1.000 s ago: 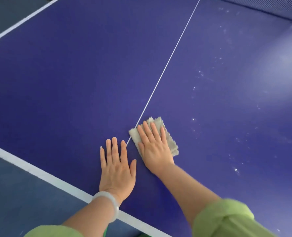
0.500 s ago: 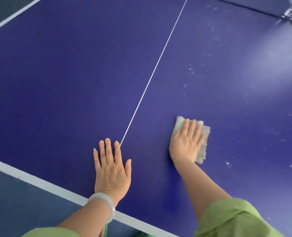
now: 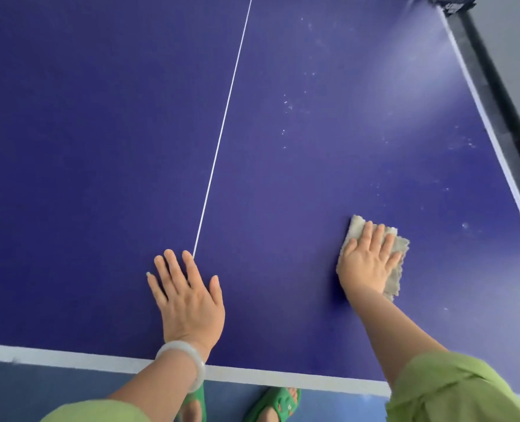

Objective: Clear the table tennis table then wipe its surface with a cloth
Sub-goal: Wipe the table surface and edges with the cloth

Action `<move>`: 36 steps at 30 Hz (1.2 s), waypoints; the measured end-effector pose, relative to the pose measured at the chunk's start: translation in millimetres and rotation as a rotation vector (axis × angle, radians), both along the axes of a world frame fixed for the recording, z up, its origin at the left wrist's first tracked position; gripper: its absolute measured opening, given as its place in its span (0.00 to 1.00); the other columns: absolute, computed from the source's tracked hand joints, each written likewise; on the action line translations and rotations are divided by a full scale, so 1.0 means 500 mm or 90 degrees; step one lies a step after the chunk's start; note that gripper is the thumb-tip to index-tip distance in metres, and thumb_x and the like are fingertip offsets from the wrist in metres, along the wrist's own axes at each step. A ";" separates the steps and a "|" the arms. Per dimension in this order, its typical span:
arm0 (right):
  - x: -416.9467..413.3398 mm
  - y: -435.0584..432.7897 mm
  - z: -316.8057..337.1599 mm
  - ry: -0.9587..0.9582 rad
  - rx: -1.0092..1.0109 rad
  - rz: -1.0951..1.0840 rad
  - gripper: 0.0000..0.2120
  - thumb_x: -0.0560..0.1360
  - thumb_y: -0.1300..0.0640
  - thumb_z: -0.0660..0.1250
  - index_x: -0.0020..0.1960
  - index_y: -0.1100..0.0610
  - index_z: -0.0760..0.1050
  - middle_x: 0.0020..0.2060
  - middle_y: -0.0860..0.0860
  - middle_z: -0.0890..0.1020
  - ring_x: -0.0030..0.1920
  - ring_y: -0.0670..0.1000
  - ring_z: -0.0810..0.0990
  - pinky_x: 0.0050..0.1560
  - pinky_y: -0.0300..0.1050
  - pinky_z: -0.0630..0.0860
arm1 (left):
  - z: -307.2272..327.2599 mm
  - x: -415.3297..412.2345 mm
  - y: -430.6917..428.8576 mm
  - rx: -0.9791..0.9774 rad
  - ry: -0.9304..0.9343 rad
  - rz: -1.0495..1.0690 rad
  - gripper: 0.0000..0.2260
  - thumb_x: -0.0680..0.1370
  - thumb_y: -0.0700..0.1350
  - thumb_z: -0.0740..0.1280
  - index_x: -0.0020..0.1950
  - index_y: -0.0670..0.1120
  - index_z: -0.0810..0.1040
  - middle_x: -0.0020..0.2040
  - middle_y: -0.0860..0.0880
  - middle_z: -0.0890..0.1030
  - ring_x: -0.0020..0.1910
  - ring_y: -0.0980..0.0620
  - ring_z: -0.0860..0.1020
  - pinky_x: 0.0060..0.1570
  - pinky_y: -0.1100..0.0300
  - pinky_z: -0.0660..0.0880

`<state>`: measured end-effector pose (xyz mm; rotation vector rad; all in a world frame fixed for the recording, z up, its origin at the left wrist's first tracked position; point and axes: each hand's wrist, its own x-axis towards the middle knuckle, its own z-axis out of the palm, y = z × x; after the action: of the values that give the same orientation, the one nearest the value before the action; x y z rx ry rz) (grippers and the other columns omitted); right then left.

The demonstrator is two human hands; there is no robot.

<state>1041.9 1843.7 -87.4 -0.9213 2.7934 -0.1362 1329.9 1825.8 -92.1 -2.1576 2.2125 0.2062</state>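
While the cloth (image 3: 356, 228) lies flat on the right half of the table (image 3: 100, 147), close to the near edge and nearer the right edge than the centre line (image 3: 219, 141), the right hand (image 3: 366, 263) presses down on it with fingers straight and slightly spread, none curled round it. A second ago the cloth sat against the centre line. It has since swept rightward across this half, so the stroke is running toward the right edge. Pale specks (image 3: 287, 105) remain on the surface beyond the cloth and toward the far right corner (the strip already passed over looks cleaner, as far as can be told), so I judge the wiping under way but well short of finished.

The left hand (image 3: 188, 300) rests flat near the near edge, fingers straight and spread, fingertips at the near end of the centre line. It has kept that spot throughout, likely as a brace. A pale bracelet (image 3: 188, 357) circles that wrist, and green sandals (image 3: 280, 402) show below the near edge.
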 end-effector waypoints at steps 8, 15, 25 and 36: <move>0.213 0.116 -0.002 0.018 -0.027 0.481 0.26 0.84 0.47 0.46 0.81 0.50 0.51 0.80 0.48 0.51 0.80 0.52 0.44 0.77 0.56 0.40 | -0.011 0.005 -0.001 -0.027 0.044 -0.006 0.31 0.78 0.55 0.52 0.76 0.36 0.61 0.76 0.32 0.58 0.76 0.32 0.53 0.74 0.35 0.50; 0.054 0.181 -0.001 0.007 0.016 -0.053 0.27 0.84 0.50 0.45 0.81 0.50 0.44 0.80 0.48 0.46 0.79 0.51 0.40 0.77 0.56 0.38 | -0.004 0.004 -0.003 0.030 0.050 -0.002 0.31 0.81 0.54 0.57 0.78 0.37 0.57 0.77 0.33 0.55 0.77 0.33 0.51 0.75 0.36 0.47; 0.192 0.250 -0.010 0.043 -0.041 0.362 0.25 0.82 0.50 0.49 0.79 0.52 0.58 0.78 0.49 0.59 0.79 0.53 0.53 0.77 0.58 0.49 | 0.009 0.017 -0.003 0.054 0.072 -0.029 0.32 0.81 0.54 0.58 0.79 0.39 0.53 0.79 0.34 0.50 0.78 0.36 0.46 0.75 0.38 0.43; 0.080 0.302 -0.007 0.032 -0.023 0.159 0.29 0.81 0.47 0.41 0.80 0.52 0.53 0.79 0.50 0.54 0.79 0.52 0.46 0.77 0.56 0.41 | 0.069 -0.272 0.102 0.065 0.235 -0.171 0.28 0.83 0.52 0.55 0.80 0.43 0.51 0.80 0.39 0.49 0.79 0.39 0.47 0.77 0.46 0.48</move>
<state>1082.2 1994.6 -91.0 -1.2888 2.6983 -0.1279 1194.0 1876.9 -57.8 -1.8653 2.5849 0.7376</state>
